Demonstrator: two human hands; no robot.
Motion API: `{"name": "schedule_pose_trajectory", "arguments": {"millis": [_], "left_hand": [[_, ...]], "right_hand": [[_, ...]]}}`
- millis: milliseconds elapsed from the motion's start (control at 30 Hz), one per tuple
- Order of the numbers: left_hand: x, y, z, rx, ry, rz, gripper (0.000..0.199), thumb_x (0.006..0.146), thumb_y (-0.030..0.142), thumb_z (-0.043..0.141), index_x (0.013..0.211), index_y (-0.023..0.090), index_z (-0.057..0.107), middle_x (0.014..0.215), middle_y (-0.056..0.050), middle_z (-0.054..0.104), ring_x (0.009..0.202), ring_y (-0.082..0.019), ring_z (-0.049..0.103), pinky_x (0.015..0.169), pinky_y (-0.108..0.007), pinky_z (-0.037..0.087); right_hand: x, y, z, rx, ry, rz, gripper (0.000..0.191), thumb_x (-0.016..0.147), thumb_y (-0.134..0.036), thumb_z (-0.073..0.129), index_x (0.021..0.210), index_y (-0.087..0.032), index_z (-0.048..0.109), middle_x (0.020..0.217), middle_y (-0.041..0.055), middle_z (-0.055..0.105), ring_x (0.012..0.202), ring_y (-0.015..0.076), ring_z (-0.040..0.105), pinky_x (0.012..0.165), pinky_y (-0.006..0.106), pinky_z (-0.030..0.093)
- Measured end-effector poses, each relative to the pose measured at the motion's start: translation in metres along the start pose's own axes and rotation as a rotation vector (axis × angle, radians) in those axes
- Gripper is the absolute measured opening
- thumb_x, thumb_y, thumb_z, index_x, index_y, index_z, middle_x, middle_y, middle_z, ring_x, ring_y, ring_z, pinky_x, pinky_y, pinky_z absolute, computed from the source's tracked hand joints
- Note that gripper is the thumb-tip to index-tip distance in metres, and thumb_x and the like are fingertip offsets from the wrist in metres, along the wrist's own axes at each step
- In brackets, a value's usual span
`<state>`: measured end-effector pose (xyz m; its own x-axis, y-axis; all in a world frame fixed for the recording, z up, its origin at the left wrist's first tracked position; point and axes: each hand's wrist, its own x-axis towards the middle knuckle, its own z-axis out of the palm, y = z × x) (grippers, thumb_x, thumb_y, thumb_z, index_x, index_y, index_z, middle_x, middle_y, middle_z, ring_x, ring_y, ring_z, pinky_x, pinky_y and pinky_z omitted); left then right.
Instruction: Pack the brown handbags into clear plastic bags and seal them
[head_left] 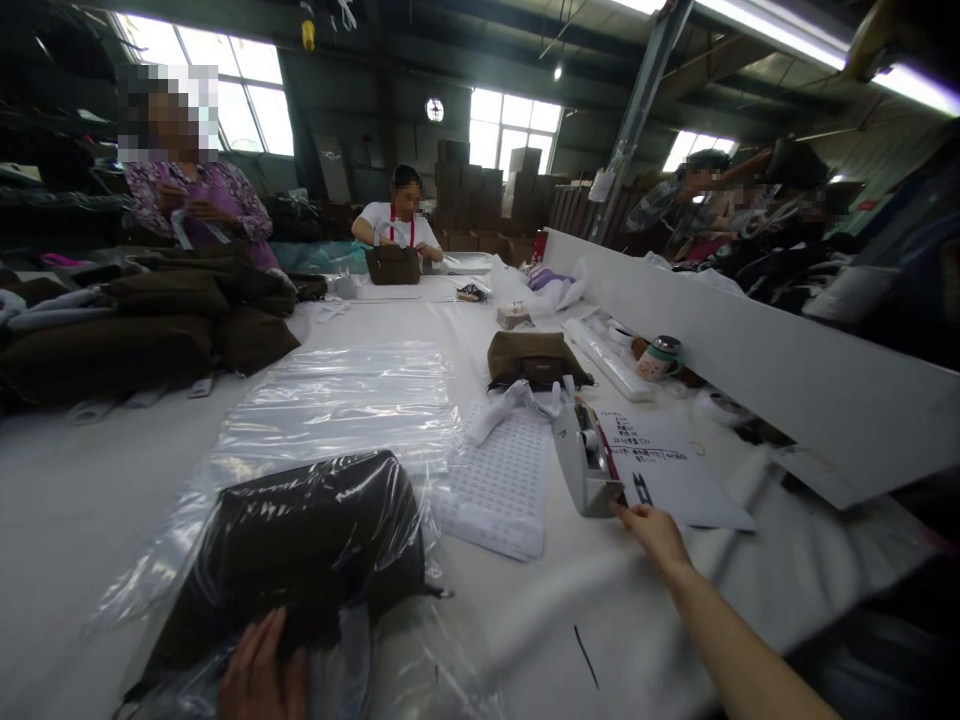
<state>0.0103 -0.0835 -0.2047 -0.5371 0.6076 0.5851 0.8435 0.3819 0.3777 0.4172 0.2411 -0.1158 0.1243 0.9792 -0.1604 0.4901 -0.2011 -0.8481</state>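
In the foreground lies a dark brown bag (307, 540) inside a clear plastic bag (420, 610), with a light grey wrapped strap at its near side. My left hand (262, 670) rests on the near edge of this bag, its fingers stretched out over the plastic. To the right stands a grey tape dispenser (589, 470) on the table. My right hand (654, 535) is at its near, cutting end, with thumb and finger pinched together on the tape end; the clear strip itself is hardly visible. A sheet of printed stickers (499, 480) lies left of the dispenser.
Flat clear plastic bags (337, 400) lie beyond the wrapped bag. Stacked brown bags (112, 340) fill the left side. Another brown bag (536, 358), a handwritten paper (667, 475) and a cup (660, 358) stand right, near a white partition (720, 340). Co-workers (401, 215) are across the table.
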Motion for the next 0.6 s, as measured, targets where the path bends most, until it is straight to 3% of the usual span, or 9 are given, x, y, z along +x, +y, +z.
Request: {"name": "schedule_pose_trajectory", "arguments": {"millis": [100,200,300,400,467,533,600], "left_hand": [[0.003,0.014,-0.008,-0.032,0.044,-0.022,0.054,0.089,0.035,0.036,0.139,0.018,0.024,0.127,-0.014,0.044,0.123,-0.03,0.039,0.102,-0.052,0.034],[0.001,0.024,-0.018,-0.049,0.05,-0.038,0.05,0.089,0.031,0.041,0.136,0.018,0.028,0.125,-0.013,0.047,0.12,-0.027,0.043,0.098,-0.047,0.04],[-0.002,0.027,-0.025,-0.095,0.018,-0.125,0.047,0.09,0.023,0.041,0.135,0.017,0.028,0.127,-0.014,0.047,0.124,-0.025,0.04,0.099,-0.046,0.041],[-0.005,0.028,-0.029,-0.159,-0.02,-0.204,0.05,0.089,0.02,0.043,0.135,0.018,0.024,0.129,-0.013,0.046,0.127,-0.023,0.037,0.102,-0.046,0.039],[-0.007,0.03,-0.032,-0.209,-0.029,-0.239,0.053,0.088,0.02,0.045,0.137,0.018,0.021,0.13,-0.012,0.046,0.127,-0.022,0.037,0.102,-0.045,0.039],[-0.01,0.031,-0.034,-0.26,-0.02,-0.271,0.056,0.088,0.02,0.045,0.137,0.019,0.019,0.131,-0.012,0.046,0.126,-0.021,0.039,0.102,-0.044,0.04],[-0.012,0.031,-0.036,-0.301,-0.001,-0.301,0.058,0.088,0.019,0.045,0.138,0.017,0.016,0.132,-0.013,0.045,0.125,-0.021,0.04,0.102,-0.042,0.041]], "right_hand": [[-0.004,-0.017,-0.018,-0.219,-0.097,-0.057,0.031,0.045,-0.037,0.074,0.039,-0.021,0.048,0.039,-0.0012,0.045,0.041,0.0134,0.039,0.045,0.027,0.025],[-0.022,-0.068,0.0,-0.361,-0.381,-0.245,0.031,0.06,-0.047,0.066,0.051,-0.019,0.057,0.049,0.0,0.052,0.051,0.016,0.047,0.051,0.028,0.031],[-0.064,-0.137,0.065,-0.329,-0.826,-0.429,0.031,0.07,-0.047,0.061,0.062,-0.017,0.06,0.06,0.0006,0.056,0.059,0.0145,0.049,0.056,0.026,0.036],[-0.129,-0.199,0.151,-0.355,-1.353,-0.572,0.027,0.07,-0.042,0.064,0.063,-0.016,0.06,0.056,-0.0022,0.052,0.054,0.0104,0.045,0.051,0.022,0.034],[-0.175,-0.227,0.204,-0.461,-1.618,-0.735,0.025,0.069,-0.04,0.066,0.065,-0.016,0.061,0.054,-0.0038,0.051,0.051,0.0083,0.044,0.048,0.02,0.032],[-0.216,-0.242,0.249,-0.687,-1.668,-1.027,0.024,0.071,-0.041,0.065,0.069,-0.017,0.063,0.058,-0.0036,0.056,0.053,0.0085,0.048,0.048,0.019,0.035],[-0.246,-0.244,0.283,-0.943,-1.524,-1.313,0.022,0.07,-0.04,0.066,0.072,-0.018,0.066,0.063,-0.0013,0.061,0.058,0.0114,0.055,0.052,0.02,0.039]]}}
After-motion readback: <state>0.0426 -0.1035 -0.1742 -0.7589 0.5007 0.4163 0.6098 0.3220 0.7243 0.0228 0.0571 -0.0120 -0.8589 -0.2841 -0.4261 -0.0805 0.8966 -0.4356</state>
